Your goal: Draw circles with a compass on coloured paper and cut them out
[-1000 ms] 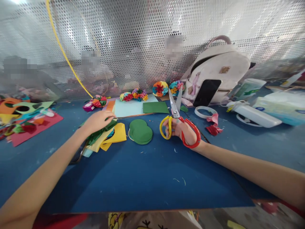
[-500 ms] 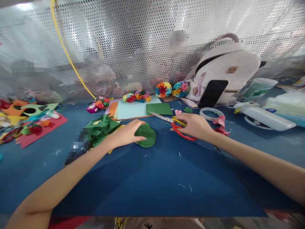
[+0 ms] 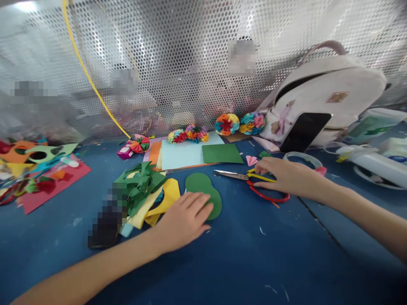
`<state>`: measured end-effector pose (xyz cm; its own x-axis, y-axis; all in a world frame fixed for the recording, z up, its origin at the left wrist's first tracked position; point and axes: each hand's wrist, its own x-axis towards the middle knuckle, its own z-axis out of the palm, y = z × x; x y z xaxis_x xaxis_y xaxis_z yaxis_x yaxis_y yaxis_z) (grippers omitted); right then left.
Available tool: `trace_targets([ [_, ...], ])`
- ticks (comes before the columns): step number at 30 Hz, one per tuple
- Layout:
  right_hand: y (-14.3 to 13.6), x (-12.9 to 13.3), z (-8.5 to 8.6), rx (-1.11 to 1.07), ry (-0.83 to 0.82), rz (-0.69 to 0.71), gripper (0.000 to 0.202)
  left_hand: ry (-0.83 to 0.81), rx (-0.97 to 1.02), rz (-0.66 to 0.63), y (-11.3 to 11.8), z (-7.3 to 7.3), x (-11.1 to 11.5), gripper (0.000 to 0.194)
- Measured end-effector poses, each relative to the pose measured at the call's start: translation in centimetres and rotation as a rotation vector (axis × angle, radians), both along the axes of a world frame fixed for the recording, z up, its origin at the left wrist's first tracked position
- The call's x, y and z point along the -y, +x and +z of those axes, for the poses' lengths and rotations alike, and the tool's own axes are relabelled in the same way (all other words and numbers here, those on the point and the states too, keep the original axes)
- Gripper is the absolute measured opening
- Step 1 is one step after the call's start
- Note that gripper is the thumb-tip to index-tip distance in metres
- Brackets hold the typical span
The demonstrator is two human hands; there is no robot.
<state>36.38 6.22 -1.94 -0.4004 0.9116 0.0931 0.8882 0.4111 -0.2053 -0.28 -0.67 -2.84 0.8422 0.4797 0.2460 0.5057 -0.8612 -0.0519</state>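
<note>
Two overlapping green paper circles (image 3: 199,183) lie on the blue table. My left hand (image 3: 184,218) rests partly over the nearer circle, its fingers stretched out and its palm down. My right hand (image 3: 280,171) grips the scissors (image 3: 233,174) by their red and yellow handles, low over the table. The blades point left, a little apart from the circles. Beyond the blades lies a green paper rectangle (image 3: 222,153) on a light blue sheet (image 3: 181,153). Green paper scraps (image 3: 140,184) and yellow cut-out scraps (image 3: 171,195) lie left of my left hand.
A white backpack (image 3: 330,93) with a black phone (image 3: 305,132) leaning on it stands at the back right. Ruffled paper flowers (image 3: 227,125) line the metal mesh wall (image 3: 178,55). Tape (image 3: 302,159) lies behind my right hand. Red paper (image 3: 54,186) with colourful scraps is far left.
My left hand has come nearer and lower, from beside the circles to partly over the nearer one. More of both circles shows. My right hand still holds the scissors. The camera view has shifted.
</note>
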Motion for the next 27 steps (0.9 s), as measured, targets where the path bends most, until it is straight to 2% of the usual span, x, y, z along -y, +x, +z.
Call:
trace_targets([
  [3,-2.9,0.5,0.3,-0.255,-0.090,0.096,0.043,0.151,0.075,-0.123,-0.4,0.0,1.2,0.030],
  [6,-7.3,0.7,0.6,-0.579,-0.391,0.219,0.054,0.200,0.120,-0.142,-0.9,-0.1,1.3,0.025],
  [9,-11.2,-0.5,0.2,-0.645,-0.456,0.277,0.062,0.166,0.156,-0.109,-1.2,-0.4,1.0,0.025],
  [12,-13.4,-2.6,-0.5,-0.688,-0.469,0.277,0.060,0.131,0.160,-0.087,-1.3,-0.6,0.9,0.025],
  [17,-14.3,-4.7,-1.5,-0.775,-0.553,0.286,0.048,0.117,0.152,-0.093,-1.3,-0.7,1.0,0.025],
  [22,-14.1,-4.1,-1.2,-0.841,-0.665,0.300,0.050,0.134,0.165,-0.087,-1.2,-0.7,0.9,0.023],
  [27,-13.8,-3.7,-0.8,-0.809,-0.698,0.315,0.055,0.119,0.159,-0.086,-1.3,-0.8,0.9,0.021],
])
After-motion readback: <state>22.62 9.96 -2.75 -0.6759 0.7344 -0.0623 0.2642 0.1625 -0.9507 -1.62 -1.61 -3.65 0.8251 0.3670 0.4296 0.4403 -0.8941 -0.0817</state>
